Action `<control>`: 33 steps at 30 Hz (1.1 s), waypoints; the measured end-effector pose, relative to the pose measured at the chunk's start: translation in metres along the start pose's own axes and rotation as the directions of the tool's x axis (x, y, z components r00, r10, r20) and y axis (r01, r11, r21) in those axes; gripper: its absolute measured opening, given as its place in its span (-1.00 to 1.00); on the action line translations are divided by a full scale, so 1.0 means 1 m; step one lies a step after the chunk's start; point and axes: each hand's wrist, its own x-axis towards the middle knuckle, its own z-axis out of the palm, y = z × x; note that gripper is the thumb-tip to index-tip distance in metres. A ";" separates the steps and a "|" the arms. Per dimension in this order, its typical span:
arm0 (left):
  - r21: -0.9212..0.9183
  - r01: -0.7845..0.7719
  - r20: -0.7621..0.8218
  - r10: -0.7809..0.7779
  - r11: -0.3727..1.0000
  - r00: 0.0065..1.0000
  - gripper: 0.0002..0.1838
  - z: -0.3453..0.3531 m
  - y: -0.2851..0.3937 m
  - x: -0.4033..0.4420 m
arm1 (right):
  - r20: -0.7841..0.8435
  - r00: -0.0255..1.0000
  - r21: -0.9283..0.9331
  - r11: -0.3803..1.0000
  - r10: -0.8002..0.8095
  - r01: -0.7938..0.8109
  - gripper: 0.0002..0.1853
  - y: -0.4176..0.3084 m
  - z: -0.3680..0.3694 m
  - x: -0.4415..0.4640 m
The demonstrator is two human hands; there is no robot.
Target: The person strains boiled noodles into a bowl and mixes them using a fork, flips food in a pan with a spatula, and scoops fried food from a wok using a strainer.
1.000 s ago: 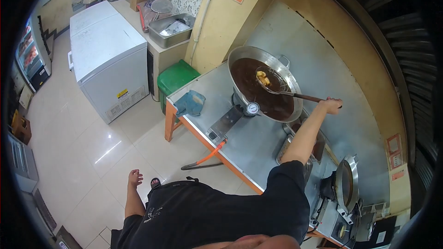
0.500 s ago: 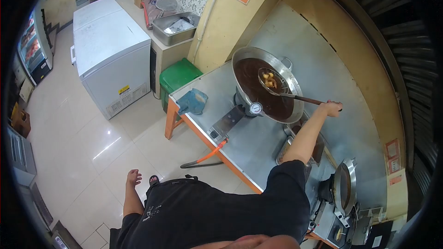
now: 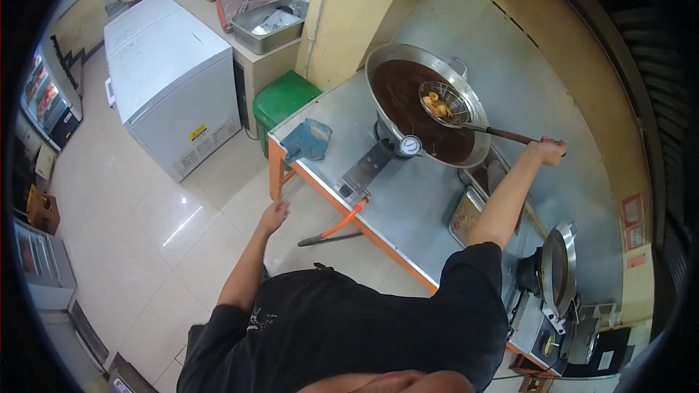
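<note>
My right hand [image 3: 550, 151] is closed around the dark handle of a wire skimmer [image 3: 502, 133]. The skimmer's mesh basket is over a wide metal wok [image 3: 477, 156] full of dark brown oil [image 3: 405, 98]. Several golden-brown fried pieces [image 3: 437, 105] lie in the basket; what food they are I cannot tell. My left hand [image 3: 274, 217] hangs over the floor near the table's front corner, its fingers curled in with nothing visible in them. A round dial thermometer [image 3: 410, 146] sits at the wok's near rim. Beneath the wok is a gas burner [image 3: 368, 167].
A blue cloth [image 3: 309, 139] lies on the metal table [image 3: 404, 204]. From the burner an orange hose [image 3: 346, 220] runs off the front edge. Metal trays [image 3: 466, 215] and a second wok [image 3: 559, 266] are to the right. A green bin [image 3: 282, 98] and white chest freezer [image 3: 171, 76] stand left.
My left hand has swung forward and right, toward the table corner, and its fingers look more curled. My right hand still holds the skimmer over the wok. The camera view has shifted slightly.
</note>
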 end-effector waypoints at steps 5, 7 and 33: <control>0.147 -0.173 -0.058 0.183 0.974 0.981 -0.57 0.104 0.083 0.075 | 0.046 0.999 0.031 0.999 0.009 -0.010 -0.79 -0.013 0.000 0.017; 0.151 -0.084 -0.113 0.102 0.985 0.988 -0.52 0.129 0.082 0.089 | 0.067 0.998 0.045 0.999 -0.003 0.000 -0.79 -0.012 0.002 0.021; 0.324 0.051 -0.270 0.041 0.945 0.962 -0.75 0.167 0.129 0.114 | 0.156 0.986 0.101 0.992 0.062 -0.078 -0.71 -0.018 -0.011 0.063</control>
